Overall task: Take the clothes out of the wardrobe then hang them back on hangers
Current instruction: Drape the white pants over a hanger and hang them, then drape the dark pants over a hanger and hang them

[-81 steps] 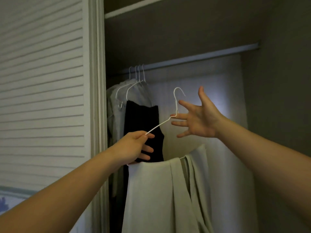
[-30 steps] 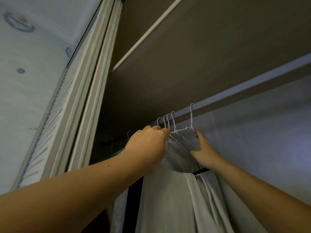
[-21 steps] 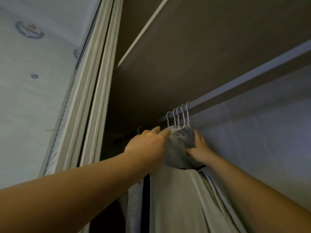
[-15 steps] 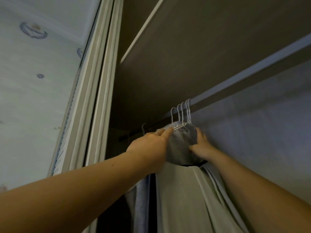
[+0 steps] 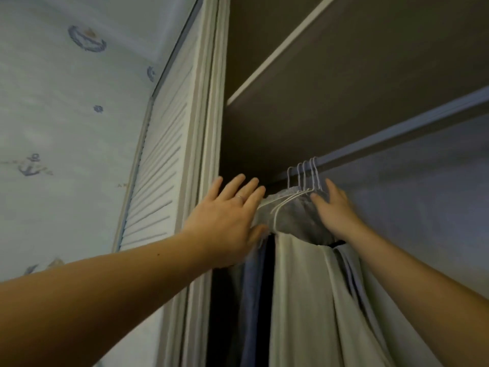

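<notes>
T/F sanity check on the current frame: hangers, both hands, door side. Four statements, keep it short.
1. Several white wire hangers hook over the rod. True.
2. The left hand grips a hanger. False: its fingers are spread straight and curl round nothing.
3. The right hand rests against the grey garment just right of the hooks. True.
4. The louvred door stands right of the hanging clothes. False: it is on their left.

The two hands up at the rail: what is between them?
Between the left hand and right hand hang bunched white wire hangers with grey cloth, seen in the head view.
</notes>
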A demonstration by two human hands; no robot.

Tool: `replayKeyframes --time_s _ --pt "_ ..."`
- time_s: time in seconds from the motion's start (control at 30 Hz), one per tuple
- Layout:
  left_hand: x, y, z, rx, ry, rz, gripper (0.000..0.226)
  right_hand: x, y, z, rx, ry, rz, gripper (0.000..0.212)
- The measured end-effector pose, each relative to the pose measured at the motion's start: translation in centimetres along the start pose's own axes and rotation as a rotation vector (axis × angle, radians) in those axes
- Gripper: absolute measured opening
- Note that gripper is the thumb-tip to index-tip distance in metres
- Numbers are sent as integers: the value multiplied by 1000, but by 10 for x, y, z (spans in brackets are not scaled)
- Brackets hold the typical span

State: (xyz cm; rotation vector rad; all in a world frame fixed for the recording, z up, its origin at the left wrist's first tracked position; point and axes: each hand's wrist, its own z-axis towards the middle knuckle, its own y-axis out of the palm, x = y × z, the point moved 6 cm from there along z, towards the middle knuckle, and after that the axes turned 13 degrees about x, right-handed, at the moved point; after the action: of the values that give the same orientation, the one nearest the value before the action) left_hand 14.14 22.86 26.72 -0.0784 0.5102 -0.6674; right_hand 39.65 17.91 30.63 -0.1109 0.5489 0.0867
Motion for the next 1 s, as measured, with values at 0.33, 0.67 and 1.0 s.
replayKeyframes --time_s 0.33,0.67,1.0 --pt "-155 -132 -166 52 -187 99 79 -226 42 -212 -142 -465 132 64" --pt "-263 -309 -463 -241 -381 346 75 -440 109 -548 -662 -718 396 73" --pt "-272 -534 -775 -612 -902 698 76 -597 115 -869 -1149 -847 844 77"
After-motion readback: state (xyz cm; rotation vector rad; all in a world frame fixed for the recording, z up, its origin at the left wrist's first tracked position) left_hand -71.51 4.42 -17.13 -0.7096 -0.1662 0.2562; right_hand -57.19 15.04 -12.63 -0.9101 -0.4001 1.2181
